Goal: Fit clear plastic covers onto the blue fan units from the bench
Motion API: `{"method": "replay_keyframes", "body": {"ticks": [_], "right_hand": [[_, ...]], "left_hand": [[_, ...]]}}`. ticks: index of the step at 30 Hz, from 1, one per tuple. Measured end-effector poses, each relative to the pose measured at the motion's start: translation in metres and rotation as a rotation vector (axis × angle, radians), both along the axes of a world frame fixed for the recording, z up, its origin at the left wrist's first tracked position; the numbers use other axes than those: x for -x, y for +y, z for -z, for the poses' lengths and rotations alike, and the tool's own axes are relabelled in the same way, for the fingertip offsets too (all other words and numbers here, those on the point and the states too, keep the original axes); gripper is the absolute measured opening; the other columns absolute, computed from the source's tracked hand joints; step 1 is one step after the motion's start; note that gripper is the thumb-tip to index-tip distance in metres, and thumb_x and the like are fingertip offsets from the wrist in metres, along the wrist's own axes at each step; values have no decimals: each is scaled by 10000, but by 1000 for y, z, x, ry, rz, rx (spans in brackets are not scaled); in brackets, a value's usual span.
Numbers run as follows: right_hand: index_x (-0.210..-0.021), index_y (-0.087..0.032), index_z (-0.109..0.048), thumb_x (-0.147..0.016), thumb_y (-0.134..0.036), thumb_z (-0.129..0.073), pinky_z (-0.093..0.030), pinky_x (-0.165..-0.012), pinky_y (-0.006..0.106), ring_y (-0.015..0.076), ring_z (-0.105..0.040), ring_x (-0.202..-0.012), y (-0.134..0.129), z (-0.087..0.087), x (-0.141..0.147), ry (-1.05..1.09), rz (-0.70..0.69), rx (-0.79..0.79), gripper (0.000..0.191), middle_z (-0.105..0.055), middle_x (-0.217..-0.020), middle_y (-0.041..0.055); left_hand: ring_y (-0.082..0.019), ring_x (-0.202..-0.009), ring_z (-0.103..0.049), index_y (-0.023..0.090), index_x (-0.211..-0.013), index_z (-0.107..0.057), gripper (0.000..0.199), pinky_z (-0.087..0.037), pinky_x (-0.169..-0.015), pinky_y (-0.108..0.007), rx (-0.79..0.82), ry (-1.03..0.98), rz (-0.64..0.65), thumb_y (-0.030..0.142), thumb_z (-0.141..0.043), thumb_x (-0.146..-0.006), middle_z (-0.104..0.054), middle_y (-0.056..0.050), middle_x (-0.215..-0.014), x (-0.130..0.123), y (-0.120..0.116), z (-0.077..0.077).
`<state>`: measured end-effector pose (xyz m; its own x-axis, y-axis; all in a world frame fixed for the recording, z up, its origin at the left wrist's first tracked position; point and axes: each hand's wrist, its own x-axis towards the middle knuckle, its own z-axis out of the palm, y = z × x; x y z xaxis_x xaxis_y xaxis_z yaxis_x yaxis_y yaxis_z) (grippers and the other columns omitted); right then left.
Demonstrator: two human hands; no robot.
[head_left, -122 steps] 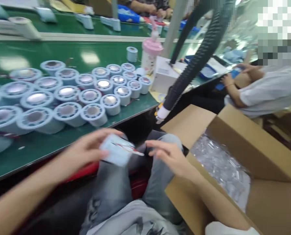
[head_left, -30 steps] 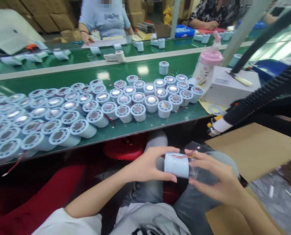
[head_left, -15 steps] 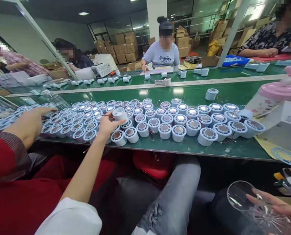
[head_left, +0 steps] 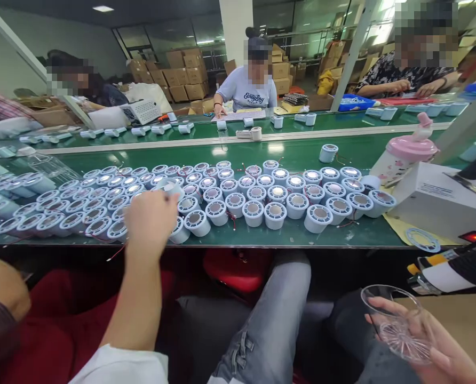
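My left hand (head_left: 150, 218) is over the green bench, its fingers closed round a light-blue round housing (head_left: 169, 186), seen just past the knuckles; the back of the hand hides most of the grip. Crowded about it stand several rows of similar light-blue housings (head_left: 253, 212) with silvery round centres, slotted rims and thin red and black wires. Low on the right, my right hand (head_left: 446, 341) grips a clear plastic cup-shaped part (head_left: 400, 322). It is tilted, its wide round mouth turned up and to the left, with radiating ribs at its base.
A pink-lidded cup (head_left: 410, 149) and a grey box-like device (head_left: 442, 197) with a red light stand at the right. Below is a black and white tool (head_left: 454, 272). A co-worker's arm (head_left: 1, 288) is at the left. A clear bottle (head_left: 49, 162) lies behind the housings.
My left hand has turned over at the wrist, carrying the housing slightly left, its back now towards me. My right hand has brought the clear cup further into view. The co-worker's arm at left has drawn back.
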<state>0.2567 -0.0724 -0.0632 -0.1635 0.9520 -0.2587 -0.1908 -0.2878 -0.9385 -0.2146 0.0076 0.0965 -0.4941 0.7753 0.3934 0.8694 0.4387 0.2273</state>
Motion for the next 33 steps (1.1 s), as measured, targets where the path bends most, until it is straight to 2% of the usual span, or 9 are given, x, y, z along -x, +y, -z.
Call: {"method": "replay_keyframes", "body": {"ticks": [4,7,14,16,20,23,27,30,33], "right_hand": [[-740,-266,-644,-675,-639,-645,-555,-817,518,388,-647,-1027,1,-16,12,94,-70,45,379,-644,-1236,135],[-677,-245,-630,-729,-600,-631,-563,-796,484,361,-673,-968,-3,-24,17,112,-77,81,359,-684,-1156,134],[-825,-249,-684,-787,-581,-565,-587,-659,411,325,-686,-860,-5,-26,19,29,-144,-70,355,-677,-1038,131],[-899,-257,-684,-843,-518,-524,-592,-679,385,305,-678,-890,-5,-29,25,-119,-144,-199,312,-665,-1020,117],[-1240,-285,-580,-857,-284,-556,-557,-862,390,286,-600,-1095,-7,-42,43,-681,-222,-576,383,-556,-1225,118],[-1343,-296,-501,-837,-194,-553,-543,-870,447,308,-556,-1117,-7,-53,57,-1021,-188,-833,519,-461,-1292,143],[-1312,-279,-547,-807,-115,-555,-537,-825,496,352,-523,-1105,-4,-60,68,-1339,-150,-890,530,-387,-1399,166],[-1145,-220,-654,-790,-81,-563,-555,-759,462,354,-542,-1071,-3,-60,67,-1429,-173,-783,392,-448,-1380,165],[-928,-211,-685,-795,-77,-579,-560,-720,422,338,-550,-1090,-5,-59,62,-1349,-208,-651,216,-485,-1358,135]], "left_hand": [[-355,-1030,-515,85,-893,-682,608,-401,-903,-465,131,184,492,629,-412,-851,-604,-196,-998,-112,36,22],[-409,-1056,-465,24,-862,-683,719,-386,-888,-498,249,215,622,709,-491,-761,-561,-250,-1021,-161,61,43],[-328,-973,-541,82,-1040,-544,461,-441,-831,-447,286,51,700,485,-546,-814,-582,-168,-986,-159,50,37],[-236,-823,-572,150,-1108,-457,429,-481,-721,-376,321,-303,805,457,-532,-818,-581,-96,-959,-153,31,34],[-158,-640,-581,202,-1050,-418,429,-485,-518,-277,634,-1472,935,364,-568,-683,-568,-30,-873,-162,3,56],[-149,-530,-560,168,-998,-498,434,-424,-381,-229,994,-1800,853,497,-488,-715,-569,-35,-746,-182,-6,83],[-122,-572,-529,166,-963,-609,396,-390,-405,-199,1160,-1398,1065,521,-540,-800,-557,-19,-764,-204,-9,91],[-160,-778,-569,182,-991,-670,278,-474,-658,-262,934,-971,1314,395,-580,-836,-596,-32,-868,-208,-10,83],[-181,-901,-573,199,-1021,-683,240,-447,-837,-306,730,-778,1383,333,-553,-871,-606,-49,-977,-207,-14,79]]}}
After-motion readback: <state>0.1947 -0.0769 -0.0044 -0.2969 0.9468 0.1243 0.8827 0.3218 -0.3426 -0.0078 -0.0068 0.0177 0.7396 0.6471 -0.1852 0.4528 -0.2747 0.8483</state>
